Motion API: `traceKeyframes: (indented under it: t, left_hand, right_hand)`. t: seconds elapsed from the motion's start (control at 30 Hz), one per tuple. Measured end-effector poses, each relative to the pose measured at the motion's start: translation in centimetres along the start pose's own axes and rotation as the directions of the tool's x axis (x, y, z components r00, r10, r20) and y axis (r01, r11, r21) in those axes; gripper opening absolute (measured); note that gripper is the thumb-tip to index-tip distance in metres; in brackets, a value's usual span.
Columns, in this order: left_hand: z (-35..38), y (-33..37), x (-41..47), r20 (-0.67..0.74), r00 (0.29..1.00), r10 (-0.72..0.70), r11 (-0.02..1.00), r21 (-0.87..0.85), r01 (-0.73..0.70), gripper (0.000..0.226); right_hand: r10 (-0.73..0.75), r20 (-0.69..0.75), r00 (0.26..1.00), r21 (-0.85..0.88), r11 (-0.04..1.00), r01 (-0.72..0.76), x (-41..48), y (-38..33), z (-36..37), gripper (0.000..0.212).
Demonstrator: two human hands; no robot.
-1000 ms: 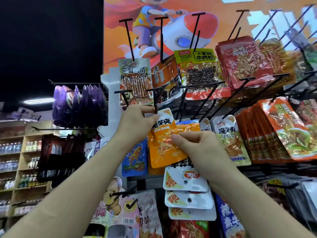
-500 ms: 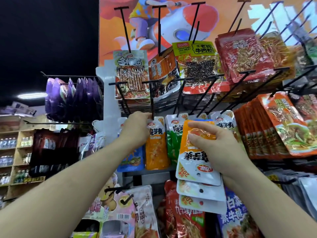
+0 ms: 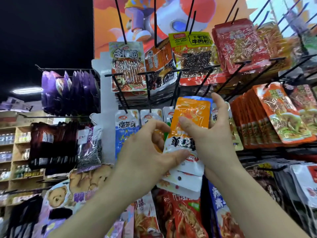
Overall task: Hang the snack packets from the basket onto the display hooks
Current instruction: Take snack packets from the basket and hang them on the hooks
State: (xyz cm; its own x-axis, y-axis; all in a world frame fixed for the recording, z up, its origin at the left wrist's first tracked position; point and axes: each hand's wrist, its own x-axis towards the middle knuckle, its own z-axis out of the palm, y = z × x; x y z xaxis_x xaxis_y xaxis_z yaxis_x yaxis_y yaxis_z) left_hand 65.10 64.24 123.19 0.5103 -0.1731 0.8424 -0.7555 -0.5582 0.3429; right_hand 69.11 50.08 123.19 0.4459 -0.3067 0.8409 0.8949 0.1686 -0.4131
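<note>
- Head view: both hands are raised in front of a snack rack, close together at mid-frame.
- Right hand (image 3: 214, 145) grips a fanned stack of packets (image 3: 192, 110). Its thumb lies across the orange front and its fingers are behind, with the index finger sticking up past the top right corner.
- The stack is held upside down, orange end up and white end down. A round hang hole (image 3: 179, 178) shows in one of the lower white edges. A blue packet edge peeks out behind the orange one at the top.
- Left hand (image 3: 145, 152) pinches the stack's left edge. The thumb tip is on the white printed part and the curled fingers meet the edge of the orange face.
- The stack sits in front of a row of white-topped hanging packets (image 3: 126, 124), just below the black display hooks (image 3: 149, 93). It is in the hands and on no hook.
- Above are a yellow-topped packet (image 3: 192, 40) and a clear-fronted one (image 3: 127, 66), both hanging from long black hooks against an orange cartoon poster (image 3: 106, 23).
- To the right is a thick row of orange packets (image 3: 281, 117). Below are red packets (image 3: 185, 217).
- To the left, purple packets (image 3: 68, 90) hang side-on, with dark packets (image 3: 51, 143) beneath and a bear-printed bag (image 3: 58, 194) lower down.
- At far left are wooden shelves (image 3: 15, 143); their goods are too blurred to tell.
- No basket is in view.
</note>
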Motion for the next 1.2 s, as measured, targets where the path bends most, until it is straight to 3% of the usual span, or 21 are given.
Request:
traceKeyframes:
  t: [0.1, 0.23, 0.3, 0.37, 0.57, 0.7, 0.77, 0.83, 0.93, 1.0, 1.07, 1.13, 1.2]
  left_hand:
    - [0.6, -0.7, -0.2, -0.139, 0.986, -0.096, 0.988, -0.135, 0.078, 0.037]
    - [0.9, -1.1, -0.3, -0.239, 0.966, -0.095, 0.976, -0.216, 0.043, 0.027]
    - [0.9, -1.1, -0.3, -0.256, 0.96, -0.109, 0.966, -0.257, 0.041, 0.024]
    - [1.0, -1.1, -0.3, -0.275, 0.955, -0.113, 0.957, -0.288, 0.031, 0.023]
    - [1.6, 0.2, -0.8, -0.335, 0.939, -0.071, 0.936, -0.348, -0.053, 0.02]
    - [1.2, 0.7, -0.6, -0.218, 0.968, -0.12, 0.877, -0.48, 0.0, 0.027]
    - [0.8, 1.0, -0.4, -0.197, 0.973, -0.122, 0.881, -0.473, 0.014, 0.027]
    - [-0.1, 0.9, 0.0, -0.283, 0.956, -0.077, 0.902, -0.429, -0.054, 0.022]
    - [-3.3, 0.4, 1.0, -0.368, 0.928, 0.063, 0.926, -0.324, -0.192, 0.037]
    - [-6.0, 0.2, 1.3, -0.279, 0.94, 0.196, 0.95, -0.186, -0.253, 0.055]
    - [-7.8, 0.6, 1.4, -0.108, 0.955, 0.275, 0.949, -0.13, -0.288, 0.054]
    - [-7.8, 1.5, 1.2, 0.035, 0.966, 0.256, 0.951, -0.188, -0.246, 0.036]
    - [-6.7, 2.0, 1.3, 0.081, 0.977, 0.199, 0.965, -0.19, -0.181, 0.032]
  right_hand:
    - [0.017, -0.046, 0.999, 0.075, 0.997, -0.013, -0.2, 0.2, 0.7, 0.079]
    - [0.122, -0.039, 0.992, 0.187, 0.976, -0.113, -0.4, 0.1, 0.8, 0.071]
    - [0.086, 0.009, 0.996, 0.217, 0.972, -0.086, -0.5, -0.3, 0.8, 0.049]
    - [0.056, 0.054, 0.997, 0.147, 0.987, -0.063, -0.9, -0.4, 0.6, 0.043]
    - [-0.022, 0.18, 0.983, -0.024, 0.999, 0.026, -1.2, -1.1, -0.2, 0.049]
    - [-0.077, 0.19, 0.979, 0.048, 0.996, 0.069, -1.2, -1.2, -1.1, 0.056]
    - [-0.088, 0.165, 0.982, 0.049, 0.995, 0.081, -1.3, -1.0, -1.6, 0.056]
    - [-0.081, 0.138, 0.987, 0.007, 0.997, 0.081, -1.5, -1.2, -2.2, 0.056]
    - [-0.091, 0.13, 0.987, -0.067, 0.993, 0.1, -1.2, -2.1, -4.1, 0.039]
    - [-0.12, 0.162, 0.979, -0.225, 0.962, 0.155, -1.0, -3.3, -5.3, 0.027]
    - [-0.112, 0.199, 0.974, -0.344, 0.922, 0.176, -1.0, -4.3, -5.7, 0.024]
    - [-0.061, 0.265, 0.962, -0.364, 0.918, 0.159, -1.5, -4.7, -5.3, 0.017]
    - [-0.01, 0.342, 0.94, -0.343, 0.929, 0.135, -2.4, -4.8, -4.2, 0.015]
